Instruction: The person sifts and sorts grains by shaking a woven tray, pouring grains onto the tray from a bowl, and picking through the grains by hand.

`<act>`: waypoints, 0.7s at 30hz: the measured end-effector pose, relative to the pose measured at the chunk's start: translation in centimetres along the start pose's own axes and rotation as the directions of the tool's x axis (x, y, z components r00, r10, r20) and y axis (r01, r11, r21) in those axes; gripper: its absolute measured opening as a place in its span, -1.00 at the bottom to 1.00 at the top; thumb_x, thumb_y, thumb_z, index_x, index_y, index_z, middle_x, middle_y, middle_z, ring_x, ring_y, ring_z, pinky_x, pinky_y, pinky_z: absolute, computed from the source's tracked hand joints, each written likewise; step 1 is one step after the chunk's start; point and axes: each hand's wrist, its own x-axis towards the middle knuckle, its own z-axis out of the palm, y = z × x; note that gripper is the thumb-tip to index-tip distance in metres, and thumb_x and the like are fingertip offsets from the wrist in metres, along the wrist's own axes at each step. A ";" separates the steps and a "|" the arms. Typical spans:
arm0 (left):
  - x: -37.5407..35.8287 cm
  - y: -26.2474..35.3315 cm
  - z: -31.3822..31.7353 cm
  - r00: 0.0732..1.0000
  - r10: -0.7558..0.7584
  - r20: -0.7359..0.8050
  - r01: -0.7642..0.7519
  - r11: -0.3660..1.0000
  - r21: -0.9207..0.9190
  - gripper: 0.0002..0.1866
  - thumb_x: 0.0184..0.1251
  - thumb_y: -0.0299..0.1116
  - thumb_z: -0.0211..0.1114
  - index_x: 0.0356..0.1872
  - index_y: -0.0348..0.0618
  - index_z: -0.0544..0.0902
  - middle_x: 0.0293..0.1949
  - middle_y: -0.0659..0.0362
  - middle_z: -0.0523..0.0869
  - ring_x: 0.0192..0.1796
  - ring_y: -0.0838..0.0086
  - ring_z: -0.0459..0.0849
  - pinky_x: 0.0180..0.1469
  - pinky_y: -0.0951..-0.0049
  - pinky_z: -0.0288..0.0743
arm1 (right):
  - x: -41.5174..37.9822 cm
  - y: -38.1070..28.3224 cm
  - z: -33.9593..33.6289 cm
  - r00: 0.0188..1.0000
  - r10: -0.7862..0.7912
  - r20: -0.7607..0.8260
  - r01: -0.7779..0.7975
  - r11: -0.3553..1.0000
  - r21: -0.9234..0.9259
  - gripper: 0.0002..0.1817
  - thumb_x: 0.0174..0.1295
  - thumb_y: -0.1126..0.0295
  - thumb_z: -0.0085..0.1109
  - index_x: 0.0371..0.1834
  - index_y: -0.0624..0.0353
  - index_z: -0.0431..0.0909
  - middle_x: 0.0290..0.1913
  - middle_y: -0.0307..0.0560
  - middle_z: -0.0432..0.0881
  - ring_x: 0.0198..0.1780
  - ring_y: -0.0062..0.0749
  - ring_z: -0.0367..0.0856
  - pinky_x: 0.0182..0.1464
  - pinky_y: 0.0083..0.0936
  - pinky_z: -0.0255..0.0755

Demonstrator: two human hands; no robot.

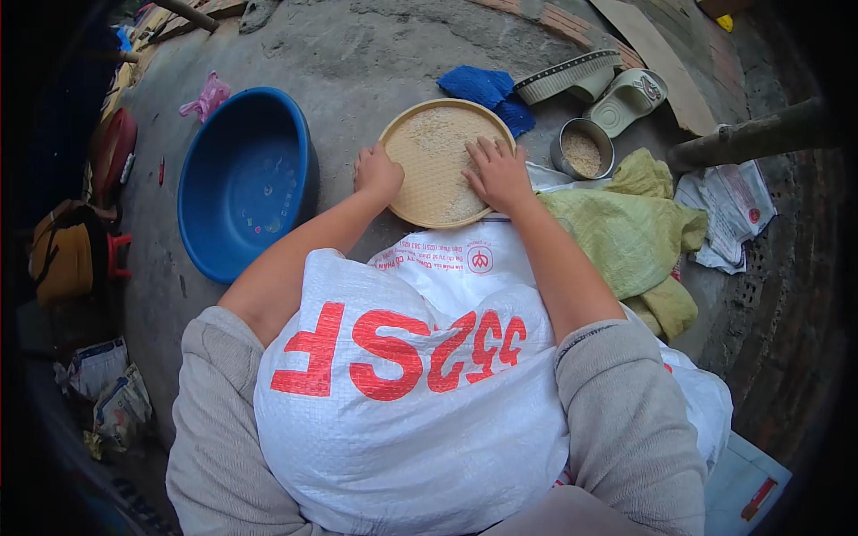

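A round woven winnowing tray [420, 201] lies before me with pale rice grains [442, 129] scattered over it, thickest at the far side. My left hand [377, 171] is closed around its left rim. On the right side of the tray, my right hand [499, 174] rests with fingers spread flat over the weave and grains. Just right of the tray stands a metal bowl [585, 154] partly filled with rice. A white woven sack [411, 429] with red print covers my lap and reaches the tray's near edge.
A large blue basin [201, 210] stands at the left, a pink plastic bag [207, 96] behind it. Blue cloth [483, 87] and pale sandals [628, 103] lie beyond the tray. Green sacking [617, 232] spreads at right, near a wooden pole [760, 134].
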 end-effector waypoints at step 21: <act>-0.3 4.9 -2.2 0.627 0.111 0.771 0.773 -0.207 -0.600 -0.69 0.37 -0.29 -0.21 -0.23 -0.30 0.45 -0.31 0.03 0.55 -0.21 0.35 0.58 -0.12 0.33 0.55 | 2.6 -7.5 1.1 0.983 0.149 -0.106 -0.052 0.783 0.620 -0.85 0.01 0.42 0.13 -0.34 0.21 0.50 -0.28 0.00 0.48 -0.15 -0.07 0.42 -0.10 -0.26 0.35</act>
